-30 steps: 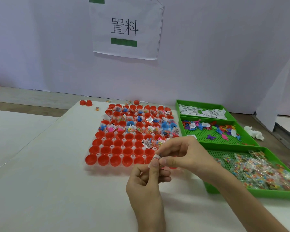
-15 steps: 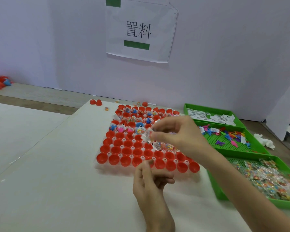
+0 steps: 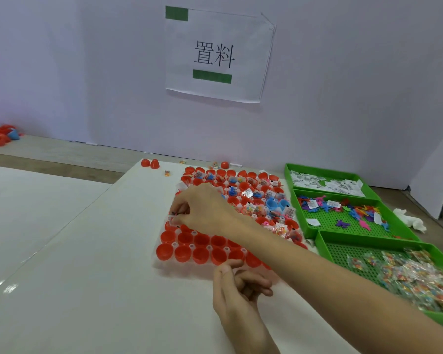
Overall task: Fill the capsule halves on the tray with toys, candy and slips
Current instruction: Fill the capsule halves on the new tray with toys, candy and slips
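A person's right hand reaches across a clear tray of red halves. Its fingers are curled downward and pinch a small white slip just over a half at the tray's left edge. Beyond the knuckles, most halves already carry contents. On the near side of the fingertips, toward the person, the rows of halves sit bare. The left hand rests on the table just in front of the tray's near edge, thumb raised and fingers loosely curled; whether it holds anything cannot be told. To the right of the right forearm stand three green bins: slips farthest, toys in the middle, candy nearest. The likeliest slip-up is the paper itself. It looks light and is let go by feel at the tray's very edge, so it may flutter onto the table, catch between two halves, or land in a half that already has one. The forearm also passes low over the filled halves, and a careless pull back could sweep loose candy packets out. The tray looks thin and the halves only sit in it. A nudge from the left thumb, which is close to the front row, could tip some over.
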Motion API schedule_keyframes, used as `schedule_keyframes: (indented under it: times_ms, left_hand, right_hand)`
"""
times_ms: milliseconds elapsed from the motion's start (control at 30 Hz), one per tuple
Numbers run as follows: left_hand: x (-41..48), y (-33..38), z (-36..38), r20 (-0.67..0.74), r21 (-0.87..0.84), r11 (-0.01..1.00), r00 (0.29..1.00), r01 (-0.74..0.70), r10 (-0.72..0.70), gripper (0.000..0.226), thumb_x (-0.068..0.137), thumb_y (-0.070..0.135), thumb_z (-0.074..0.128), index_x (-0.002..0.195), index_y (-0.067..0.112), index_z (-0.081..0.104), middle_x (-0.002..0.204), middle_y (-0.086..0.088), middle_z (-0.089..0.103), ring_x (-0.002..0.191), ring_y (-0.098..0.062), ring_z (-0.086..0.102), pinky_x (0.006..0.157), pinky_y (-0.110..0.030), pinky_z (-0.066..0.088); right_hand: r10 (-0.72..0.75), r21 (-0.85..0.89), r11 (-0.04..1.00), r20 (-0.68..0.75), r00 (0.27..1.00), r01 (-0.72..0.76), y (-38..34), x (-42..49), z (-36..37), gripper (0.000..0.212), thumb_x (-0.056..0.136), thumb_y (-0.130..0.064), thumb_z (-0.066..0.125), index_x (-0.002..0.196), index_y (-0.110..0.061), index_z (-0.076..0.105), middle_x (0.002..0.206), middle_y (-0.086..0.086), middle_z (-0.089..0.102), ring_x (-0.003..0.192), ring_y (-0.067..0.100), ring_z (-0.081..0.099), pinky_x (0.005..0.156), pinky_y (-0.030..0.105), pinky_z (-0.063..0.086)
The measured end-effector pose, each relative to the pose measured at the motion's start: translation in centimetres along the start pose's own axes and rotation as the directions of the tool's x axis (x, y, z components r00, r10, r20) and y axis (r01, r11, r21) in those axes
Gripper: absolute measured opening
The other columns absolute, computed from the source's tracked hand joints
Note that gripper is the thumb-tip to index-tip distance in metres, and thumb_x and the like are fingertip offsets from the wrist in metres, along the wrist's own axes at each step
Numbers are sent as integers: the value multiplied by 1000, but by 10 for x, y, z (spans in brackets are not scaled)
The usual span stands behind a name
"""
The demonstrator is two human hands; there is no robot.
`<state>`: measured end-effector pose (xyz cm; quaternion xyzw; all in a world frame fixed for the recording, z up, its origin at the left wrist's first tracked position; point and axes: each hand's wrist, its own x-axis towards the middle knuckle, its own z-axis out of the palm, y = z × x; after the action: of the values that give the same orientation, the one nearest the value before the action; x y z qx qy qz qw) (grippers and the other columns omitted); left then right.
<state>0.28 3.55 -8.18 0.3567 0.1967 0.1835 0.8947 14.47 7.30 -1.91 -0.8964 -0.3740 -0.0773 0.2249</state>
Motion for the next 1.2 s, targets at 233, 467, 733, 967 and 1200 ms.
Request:
schedule_keyframes:
  times_ms: [233, 467, 733, 967, 1200]
  left_hand:
    - [0, 1, 1, 2, 10, 1000, 1000, 13, -13, 33, 103, 15, 32, 86, 1, 56, 43, -14, 52, 38, -18, 49, 39, -22, 43]
    - [-1, 1, 1, -14, 15, 1000, 1000, 18, -18, 33, 103, 15, 32, 85, 2, 57, 43, -13, 51, 38, -17, 49, 40, -22, 43]
    - [-2, 2, 3, -44, 12, 999, 998, 36, -36, 31, 101, 15, 35, 82, 3, 57, 41, -12, 50, 37, -17, 47, 50, -30, 38]
    - [-3, 1, 3, -46, 5, 999, 998, 48, -48, 31, 100, 14, 38, 79, 5, 59, 42, -12, 51, 37, -17, 48, 52, -30, 37]
    - [-2, 0, 3, -38, 3, 998, 997, 70, -70, 31, 99, 14, 40, 77, 5, 59, 42, -12, 51, 37, -17, 49, 50, -29, 38]
  right_hand:
    - [18, -36, 999, 8, 1000, -18, -1, 4, 11, 15, 90, -23, 73, 102, -16, 78, 97, -2, 76, 91, 13, 66, 102, 43, 47]
    - [83, 95, 992, 55, 995, -88, 2, 8, 16, 15, 86, -14, 76, 100, -7, 78, 93, 5, 75, 78, 11, 66, 83, 29, 58]
    - [114, 149, 981, 97, 989, -128, 1, 4, -3, 24, 84, -18, 78, 106, -10, 75, 94, 4, 74, 84, 11, 65, 90, 41, 55]
    - [293, 291, 925, -139, 946, -244, 45, -30, -66, 11, 89, -15, 72, 98, -18, 77, 94, -4, 75, 84, 3, 68, 78, 15, 54]
    - [696, 55, 714, -155, 701, -698, 153, -123, -129, 11, 83, -13, 78, 85, -23, 75, 86, -7, 70, 83, 4, 65, 83, 28, 54]
